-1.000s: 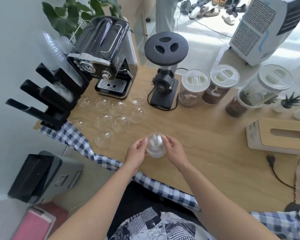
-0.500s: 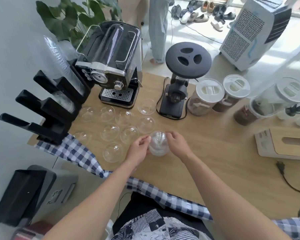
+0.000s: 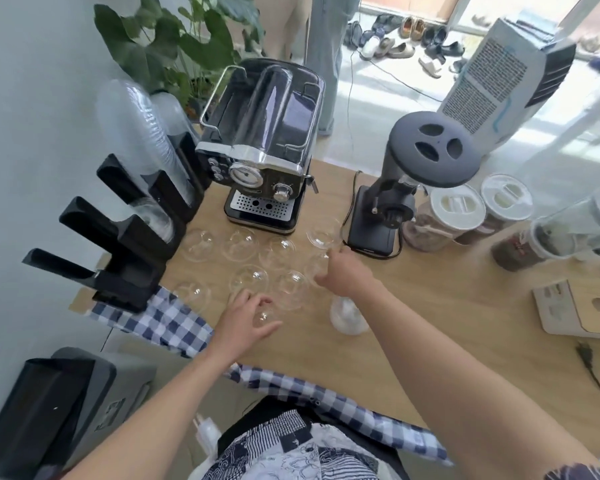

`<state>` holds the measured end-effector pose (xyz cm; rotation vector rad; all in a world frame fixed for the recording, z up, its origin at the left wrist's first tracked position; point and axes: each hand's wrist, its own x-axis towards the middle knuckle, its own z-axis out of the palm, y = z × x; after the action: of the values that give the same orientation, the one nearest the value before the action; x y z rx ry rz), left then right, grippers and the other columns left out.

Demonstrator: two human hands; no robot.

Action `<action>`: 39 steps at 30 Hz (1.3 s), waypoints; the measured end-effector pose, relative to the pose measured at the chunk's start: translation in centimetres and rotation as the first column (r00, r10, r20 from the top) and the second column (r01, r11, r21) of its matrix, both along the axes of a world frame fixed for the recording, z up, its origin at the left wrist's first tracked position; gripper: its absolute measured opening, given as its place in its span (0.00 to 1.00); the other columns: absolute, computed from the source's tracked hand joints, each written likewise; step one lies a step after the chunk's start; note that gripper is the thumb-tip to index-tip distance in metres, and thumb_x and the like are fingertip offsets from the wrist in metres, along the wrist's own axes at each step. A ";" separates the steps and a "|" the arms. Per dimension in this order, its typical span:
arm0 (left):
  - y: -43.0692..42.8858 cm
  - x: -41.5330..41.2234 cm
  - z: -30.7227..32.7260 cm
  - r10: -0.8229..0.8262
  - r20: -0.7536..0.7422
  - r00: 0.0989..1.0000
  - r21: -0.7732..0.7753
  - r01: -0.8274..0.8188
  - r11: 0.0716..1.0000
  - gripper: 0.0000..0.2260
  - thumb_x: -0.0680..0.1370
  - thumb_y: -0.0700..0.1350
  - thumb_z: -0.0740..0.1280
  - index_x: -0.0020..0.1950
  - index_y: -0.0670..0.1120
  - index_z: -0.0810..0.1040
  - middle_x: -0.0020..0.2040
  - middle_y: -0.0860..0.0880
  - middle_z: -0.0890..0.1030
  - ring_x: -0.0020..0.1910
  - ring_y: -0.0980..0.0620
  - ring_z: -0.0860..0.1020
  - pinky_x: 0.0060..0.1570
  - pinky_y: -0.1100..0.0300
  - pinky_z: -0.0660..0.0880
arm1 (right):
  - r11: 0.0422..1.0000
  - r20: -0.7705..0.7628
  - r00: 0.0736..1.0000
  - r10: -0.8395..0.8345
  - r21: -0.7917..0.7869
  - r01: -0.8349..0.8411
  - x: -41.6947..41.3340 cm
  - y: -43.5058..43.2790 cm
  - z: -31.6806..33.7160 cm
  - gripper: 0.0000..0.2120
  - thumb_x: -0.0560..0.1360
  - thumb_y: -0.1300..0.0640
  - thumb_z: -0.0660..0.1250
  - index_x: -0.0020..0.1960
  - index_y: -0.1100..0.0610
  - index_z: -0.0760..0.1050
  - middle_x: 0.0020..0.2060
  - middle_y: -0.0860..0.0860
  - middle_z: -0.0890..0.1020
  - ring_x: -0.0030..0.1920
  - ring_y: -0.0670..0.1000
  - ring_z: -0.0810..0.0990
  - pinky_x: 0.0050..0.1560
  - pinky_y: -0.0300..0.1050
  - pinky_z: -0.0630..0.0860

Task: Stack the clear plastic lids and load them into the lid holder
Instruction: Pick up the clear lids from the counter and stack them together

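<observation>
Several clear dome lids (image 3: 240, 244) lie loose on the wooden table (image 3: 447, 306) in front of the espresso machine. A short stack of lids (image 3: 347, 318) stands on the table, partly under my right forearm. My left hand (image 3: 245, 320) curls over one loose lid (image 3: 264, 315) near the table's front edge. My right hand (image 3: 345, 275) stretches forward, its fingertips at another loose lid (image 3: 315, 266); its grip is hidden. The black lid holder (image 3: 132, 244) stands at the left edge with tall lid stacks (image 3: 136, 133) in its rear slots.
An espresso machine (image 3: 264, 161), a coffee grinder (image 3: 395, 209) and lidded jars (image 3: 444, 220) line the back of the table. A wooden tissue box (image 3: 582, 313) sits at the right. Checked cloth (image 3: 160, 320) hangs over the front edge. A grey bin (image 3: 66, 403) stands below left.
Both hands let go of the lid stack, which now stands on the table. My left hand moved left onto a loose lid and my right hand reached forward to another.
</observation>
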<state>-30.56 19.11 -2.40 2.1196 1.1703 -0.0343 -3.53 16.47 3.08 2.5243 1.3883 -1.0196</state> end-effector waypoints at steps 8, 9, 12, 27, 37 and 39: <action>0.1 -3.2 -1.9 -0.150 -0.111 0.982 -0.006 0.150 0.989 0.39 0.73 0.61 0.81 0.82 0.58 0.70 0.76 0.56 0.68 0.77 0.54 0.64 0.80 0.48 0.69 | 0.975 0.236 0.953 0.191 -0.159 -0.156 -2.8 2.1 -1.3 0.27 0.88 0.56 0.65 0.83 0.64 0.63 0.78 0.61 0.69 0.77 0.61 0.70 0.74 0.52 0.72; 0.0 -3.3 -1.9 -0.154 -0.107 0.982 -0.008 0.154 0.988 0.40 0.73 0.60 0.81 0.82 0.58 0.69 0.77 0.56 0.67 0.78 0.54 0.63 0.81 0.48 0.68 | 0.975 0.245 0.950 0.194 -0.154 -0.160 -2.9 2.1 -1.6 0.28 0.87 0.53 0.67 0.82 0.63 0.64 0.77 0.60 0.71 0.76 0.60 0.71 0.74 0.51 0.73; 0.2 -3.6 -2.1 -0.178 -0.098 0.979 -0.011 0.178 0.984 0.41 0.74 0.59 0.81 0.84 0.58 0.67 0.80 0.56 0.66 0.80 0.54 0.62 0.81 0.45 0.68 | 0.984 0.212 0.967 0.140 -0.136 -0.113 -2.7 2.1 -2.4 0.39 0.82 0.46 0.75 0.83 0.63 0.61 0.76 0.61 0.72 0.75 0.61 0.73 0.75 0.57 0.74; 2.8 0.9 4.3 -0.069 0.264 0.962 -0.175 0.118 0.977 0.41 0.74 0.64 0.80 0.83 0.61 0.65 0.77 0.62 0.70 0.73 0.59 0.73 0.72 0.51 0.76 | 0.912 -0.117 0.967 -0.227 0.322 0.253 2.3 -6.3 2.7 0.42 0.73 0.43 0.80 0.81 0.49 0.65 0.68 0.53 0.70 0.69 0.58 0.75 0.73 0.59 0.75; 0.6 7.7 6.6 0.002 0.448 0.894 -0.262 0.129 0.956 0.36 0.74 0.61 0.82 0.79 0.63 0.71 0.73 0.63 0.73 0.72 0.63 0.75 0.67 0.54 0.81 | 0.860 -0.224 0.923 -0.314 0.344 0.376 1.5 -13.4 0.9 0.47 0.72 0.44 0.84 0.83 0.53 0.66 0.74 0.48 0.72 0.75 0.53 0.72 0.77 0.51 0.72; 0.0 8.7 6.2 0.006 0.473 0.881 -0.297 0.153 0.943 0.35 0.74 0.59 0.83 0.78 0.64 0.73 0.72 0.64 0.73 0.73 0.62 0.75 0.68 0.52 0.82 | 0.860 -0.238 0.916 -0.322 0.330 0.388 0.9 -13.8 0.5 0.47 0.72 0.44 0.85 0.83 0.52 0.66 0.76 0.48 0.72 0.75 0.52 0.73 0.77 0.48 0.71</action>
<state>-21.82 19.09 3.79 1.7423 0.7337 0.2252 -2.63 2.67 3.59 3.1339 1.2828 -1.1528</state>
